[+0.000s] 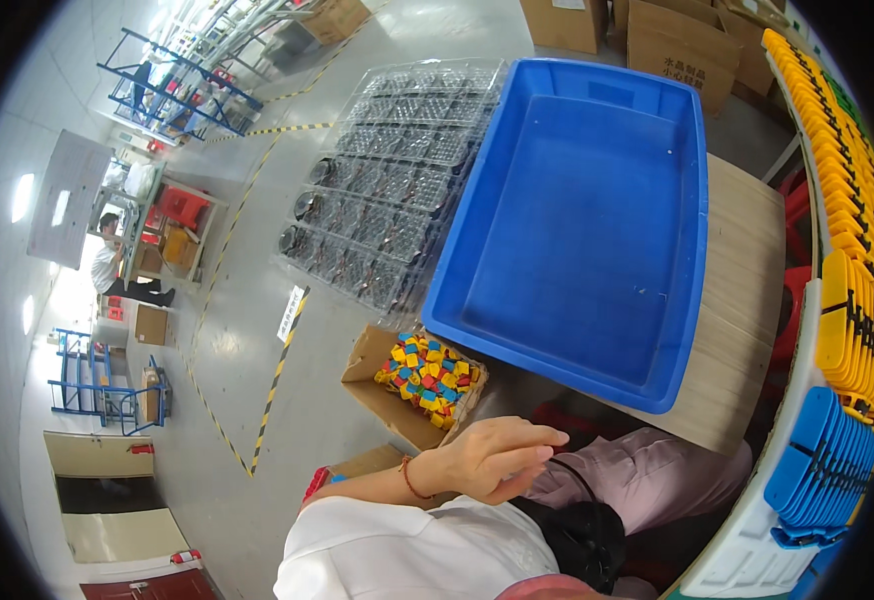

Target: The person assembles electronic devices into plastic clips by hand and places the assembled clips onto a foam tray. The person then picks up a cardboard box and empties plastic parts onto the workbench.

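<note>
My left hand (502, 458), with a red cord bracelet (412, 478) at the wrist, is raised over my lap. Its fingers are bent and drawn together, and whatever may lie inside them is hidden. A thin black cable (585, 478) curves from behind its fingertips down to a black bag-like item (597, 535) on my lap. Just beyond this hand stands a cardboard box (377, 395) of small red, yellow, blue plastic pieces (427, 378). Past it, a large blue plastic tub (567, 230) rests on a wood-patterned tabletop (742, 290). My right hand does not show.
Clear plastic trays (387, 180) with dark round parts lie left of the tub. On the right, yellow plastic pieces (842, 160) and blue ones (822, 455) stand in rows along a white surface. Cardboard boxes (682, 50) are behind. A person (107, 260) sits far left.
</note>
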Tool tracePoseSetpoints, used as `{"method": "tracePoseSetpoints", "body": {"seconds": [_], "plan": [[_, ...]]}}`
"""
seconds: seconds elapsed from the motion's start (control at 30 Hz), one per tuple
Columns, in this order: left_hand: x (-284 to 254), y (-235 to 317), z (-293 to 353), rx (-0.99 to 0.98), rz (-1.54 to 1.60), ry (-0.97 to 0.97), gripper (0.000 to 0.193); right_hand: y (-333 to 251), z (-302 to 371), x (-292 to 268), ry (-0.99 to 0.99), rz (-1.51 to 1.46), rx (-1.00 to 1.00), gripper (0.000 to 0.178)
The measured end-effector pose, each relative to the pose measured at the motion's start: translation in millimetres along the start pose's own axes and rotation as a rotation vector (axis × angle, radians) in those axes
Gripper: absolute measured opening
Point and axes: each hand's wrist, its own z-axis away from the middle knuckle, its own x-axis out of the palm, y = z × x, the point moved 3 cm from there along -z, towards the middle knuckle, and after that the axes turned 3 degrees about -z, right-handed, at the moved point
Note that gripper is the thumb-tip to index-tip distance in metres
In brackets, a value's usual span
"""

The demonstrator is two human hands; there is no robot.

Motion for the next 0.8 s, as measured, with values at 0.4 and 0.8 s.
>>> {"method": "tracePoseSetpoints", "body": {"seconds": [0.4,0.8], "plan": [[60.9,72.8,-54.6,0.657,0.277,-0.290,0.027,28.3,28.2,-23.2,0.180,0.078,0.063,0.023],[301.8,336.8,-122.9,1.440,0.316,-0.698,0.024,184.6,119.9,-118.8,0.594,0.176,0.547,0.011]]}}
